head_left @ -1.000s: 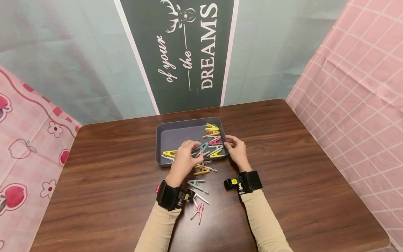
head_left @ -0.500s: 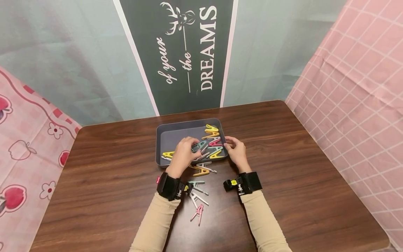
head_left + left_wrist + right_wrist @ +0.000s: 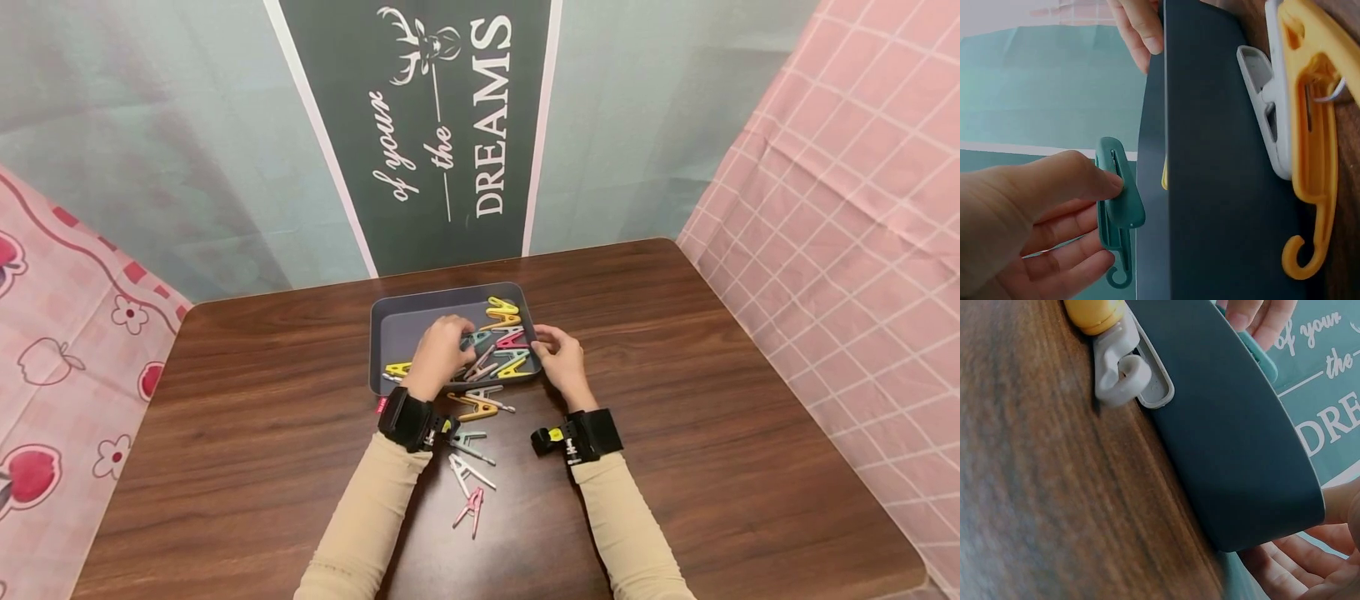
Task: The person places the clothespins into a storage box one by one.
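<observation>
My left hand [image 3: 442, 354] pinches a teal hooked clothespin [image 3: 1124, 197] between thumb and fingers, over the grey tray [image 3: 420, 300]. In the right wrist view, part of that clothespin shows above the tray wall. My right hand [image 3: 562, 362] holds the tray's right wall near its front corner, fingertips at the rim. Several clothespins lie along the tray's right side, including a yellow one [image 3: 502, 305] and a red one [image 3: 512, 338]. Another yellow clothespin [image 3: 397, 368] lies at the front left, partly hidden by the left hand.
In front of the tray, an orange clothespin [image 3: 480, 408] and a grey one [image 3: 487, 395] lie on the wooden table [image 3: 675, 375]. Nearer are a pale green clothespin [image 3: 471, 446], a white one [image 3: 467, 473] and a pink one [image 3: 472, 504]. Curtains hang behind and beside the table.
My left hand has shifted slightly away from me, deeper over the tray, with the teal clothespin. The mauve clothespin near it shows more fully. My right hand stays at the tray wall.
</observation>
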### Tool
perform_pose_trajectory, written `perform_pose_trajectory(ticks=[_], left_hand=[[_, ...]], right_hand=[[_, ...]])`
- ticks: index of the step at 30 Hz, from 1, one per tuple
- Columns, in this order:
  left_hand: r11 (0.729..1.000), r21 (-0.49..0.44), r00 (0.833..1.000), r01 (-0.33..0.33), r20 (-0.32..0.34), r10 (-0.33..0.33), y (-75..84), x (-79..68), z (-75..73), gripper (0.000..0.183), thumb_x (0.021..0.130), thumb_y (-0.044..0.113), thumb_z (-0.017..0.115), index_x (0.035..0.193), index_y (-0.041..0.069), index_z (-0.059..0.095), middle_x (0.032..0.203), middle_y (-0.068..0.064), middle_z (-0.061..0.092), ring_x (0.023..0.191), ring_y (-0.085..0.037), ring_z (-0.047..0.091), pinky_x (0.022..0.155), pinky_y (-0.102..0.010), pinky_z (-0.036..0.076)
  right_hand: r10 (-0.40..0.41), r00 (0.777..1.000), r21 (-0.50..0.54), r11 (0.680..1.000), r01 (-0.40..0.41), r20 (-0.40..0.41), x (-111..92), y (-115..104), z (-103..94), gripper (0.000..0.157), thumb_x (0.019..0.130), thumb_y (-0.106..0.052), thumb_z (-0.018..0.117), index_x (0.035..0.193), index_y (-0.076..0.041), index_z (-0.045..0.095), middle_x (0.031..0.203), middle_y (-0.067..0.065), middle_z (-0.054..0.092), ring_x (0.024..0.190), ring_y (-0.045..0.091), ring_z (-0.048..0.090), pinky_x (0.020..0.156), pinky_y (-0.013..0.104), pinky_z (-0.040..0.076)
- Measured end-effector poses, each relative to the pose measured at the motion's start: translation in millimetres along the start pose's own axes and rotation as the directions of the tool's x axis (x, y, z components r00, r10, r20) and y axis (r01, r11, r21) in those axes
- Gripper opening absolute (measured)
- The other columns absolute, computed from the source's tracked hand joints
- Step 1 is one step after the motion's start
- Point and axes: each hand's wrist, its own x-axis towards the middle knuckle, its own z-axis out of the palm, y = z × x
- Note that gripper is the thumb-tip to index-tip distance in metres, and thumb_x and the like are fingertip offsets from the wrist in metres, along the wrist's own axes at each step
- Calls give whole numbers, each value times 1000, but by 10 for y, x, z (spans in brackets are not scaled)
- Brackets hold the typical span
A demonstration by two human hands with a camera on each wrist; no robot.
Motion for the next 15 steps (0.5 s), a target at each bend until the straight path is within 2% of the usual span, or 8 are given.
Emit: perform_pose_trajectory(ticks=[4, 15], left_hand=[[999, 42, 1000, -9, 10, 9, 8, 48, 6, 26, 85, 10, 70, 110, 3, 70, 111, -14, 70, 104, -27, 64, 88, -39, 55], [991, 124, 995, 38, 84, -49, 29, 176, 54, 27, 84, 10, 70, 111, 5, 70, 114, -12, 70, 103, -26, 66, 88, -39, 55]], right_hand=[[-2, 1000, -5, 1000, 2, -2, 2, -1, 1, 30, 91, -4, 61, 122, -2, 64, 118, 23, 68, 107, 33, 67, 83, 31, 53], [17, 1000, -8, 1000, -17, -2, 1, -8, -3, 31, 92, -6, 60, 122, -4, 64, 118, 22, 68, 108, 33, 67, 80, 26, 52]])
